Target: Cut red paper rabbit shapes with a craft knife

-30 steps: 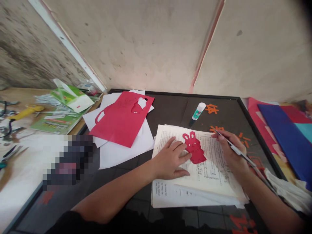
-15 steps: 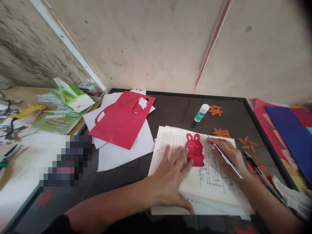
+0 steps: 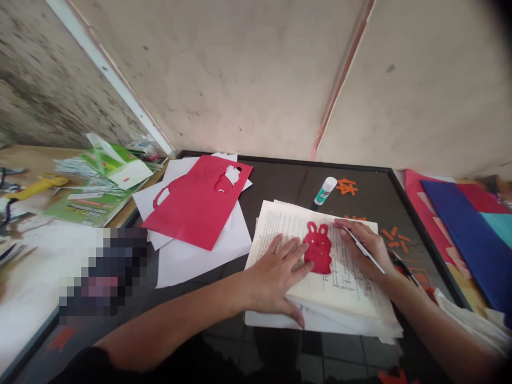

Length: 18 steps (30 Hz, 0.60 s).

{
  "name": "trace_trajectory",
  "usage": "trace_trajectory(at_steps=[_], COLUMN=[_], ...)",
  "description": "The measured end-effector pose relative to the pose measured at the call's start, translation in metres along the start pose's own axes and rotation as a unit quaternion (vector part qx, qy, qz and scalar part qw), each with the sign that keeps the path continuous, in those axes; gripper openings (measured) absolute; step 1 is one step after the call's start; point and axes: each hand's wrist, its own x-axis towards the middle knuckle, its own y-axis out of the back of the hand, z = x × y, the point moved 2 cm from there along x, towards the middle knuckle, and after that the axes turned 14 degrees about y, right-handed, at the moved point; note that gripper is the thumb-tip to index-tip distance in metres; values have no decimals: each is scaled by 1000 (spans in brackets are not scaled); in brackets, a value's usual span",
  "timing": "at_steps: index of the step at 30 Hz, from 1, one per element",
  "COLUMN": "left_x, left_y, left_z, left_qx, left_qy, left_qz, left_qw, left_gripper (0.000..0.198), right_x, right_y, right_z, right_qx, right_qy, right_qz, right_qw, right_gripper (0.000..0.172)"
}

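A red paper cut-out of a rabbit (image 3: pixel 319 250), with cut-out ears and small holes in its face, lies flat on an open book (image 3: pixel 338 298). My left hand (image 3: pixel 276 272) is spread over the page, its fingertips touching the rabbit's left edge. On the page's right side rests my right hand (image 3: pixel 366 245). Its fingers are closed round a slim silver pen-shaped tool (image 3: pixel 366 252); whether this is a pen or a craft knife I cannot make out. The tool is apart from the rabbit.
Beyond the book stands a glue stick (image 3: pixel 325 191). A red sheet (image 3: pixel 188 213) with cut-out openings lies on white paper (image 3: pixel 200 261) to the left. At right are a blue sheet (image 3: pixel 464 234) and a dark pen (image 3: pixel 406 269). A yellow-handled tool (image 3: pixel 42 184) lies far left.
The book has slid a little away from me, towards the glue stick, with both hands on it. The view has shifted slightly. Each hand keeps its pose.
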Motion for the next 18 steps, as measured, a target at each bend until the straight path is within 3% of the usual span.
trace_trajectory(at_steps=[2, 5, 9, 13, 18], left_x=[2, 13, 32, 41, 39], left_y=[8, 14, 2, -15, -24], left_z=[3, 2, 3, 8, 6], left_qx=[-46, -79, -67, -105, -208], left_qy=[3, 87, 149, 156, 153], left_qz=[32, 102, 131, 135, 145], left_qw=[998, 988, 978, 973, 955], left_gripper=[82, 51, 52, 44, 23], right_x=[4, 9, 9, 5, -4], right_y=[1, 1, -2, -9, -9], right_z=[-1, -7, -15, -15, -12], right_qx=[-4, -13, -37, -24, 77], right_qy=[25, 56, 73, 56, -35], right_qz=[-8, -25, -34, 19, 1], right_qw=[1000, 998, 996, 998, 996], right_gripper=[25, 23, 22, 21, 27])
